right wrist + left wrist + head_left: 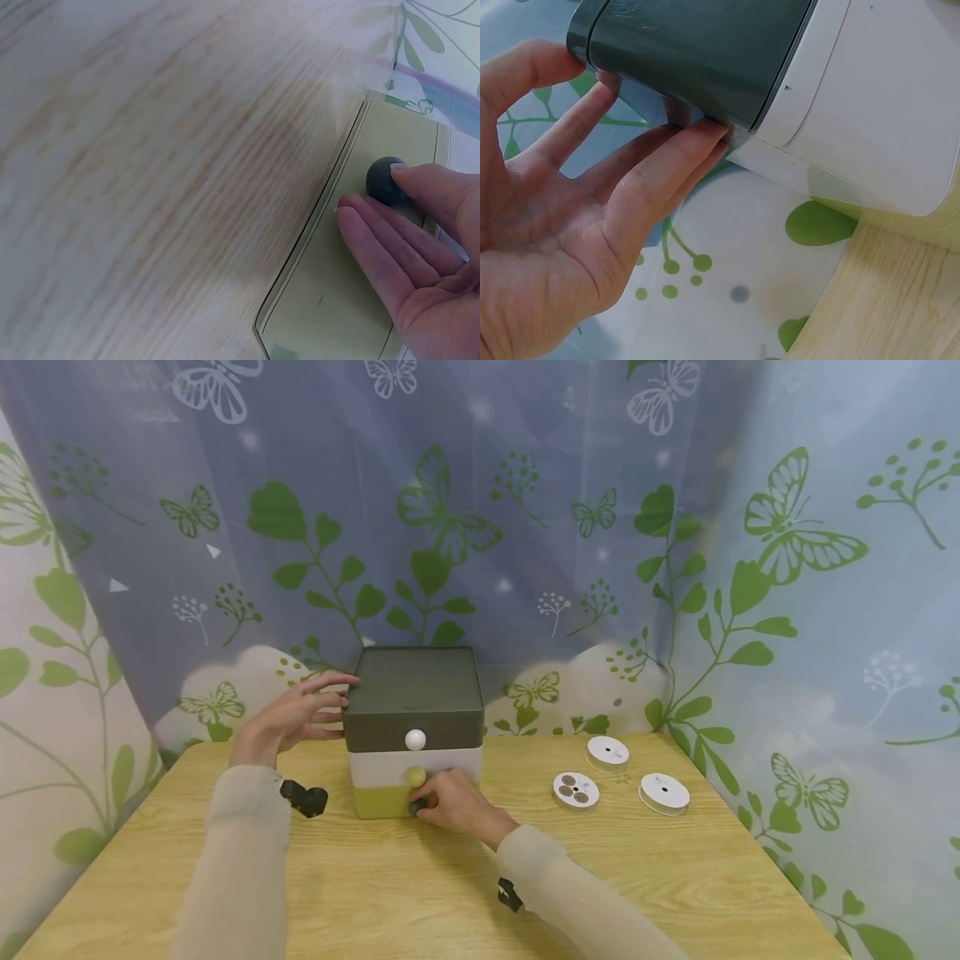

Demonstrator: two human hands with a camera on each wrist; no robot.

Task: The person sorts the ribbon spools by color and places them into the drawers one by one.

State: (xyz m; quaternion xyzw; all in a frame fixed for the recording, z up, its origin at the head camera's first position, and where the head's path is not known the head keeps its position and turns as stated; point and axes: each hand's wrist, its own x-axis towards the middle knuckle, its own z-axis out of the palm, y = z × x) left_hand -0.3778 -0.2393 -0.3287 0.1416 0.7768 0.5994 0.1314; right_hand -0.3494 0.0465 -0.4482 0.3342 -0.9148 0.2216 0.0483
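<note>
We take the drawer box (420, 681) as landmark; it stands upright on the counter (337, 893), toward the rear edge.

Hands: our right hand (459, 807) pinches the dark knob (381, 184) of the yellow bottom drawer (375, 802), at the front of the box. Our left hand (300, 714) has its fingers spread, tips touching the left side of the box's dark top tier.

Progress, as we judge it: the hold on the knob is made and the box appears steadied. All three fronts look flush, so no drawer stands out yet; pull or push we cannot tell. Drawer interiors are hidden. Three flat white reels (608, 752) lie right of the box, well apart from it; the nearest shows brown discs on its face.

Edges and room: the curtain (525, 552) hangs close behind the box, leaving little space there. The widest room lies in front of the box, though our right forearm crosses its right-hand part. The reel farthest from the box sits near the counter's right edge.
</note>
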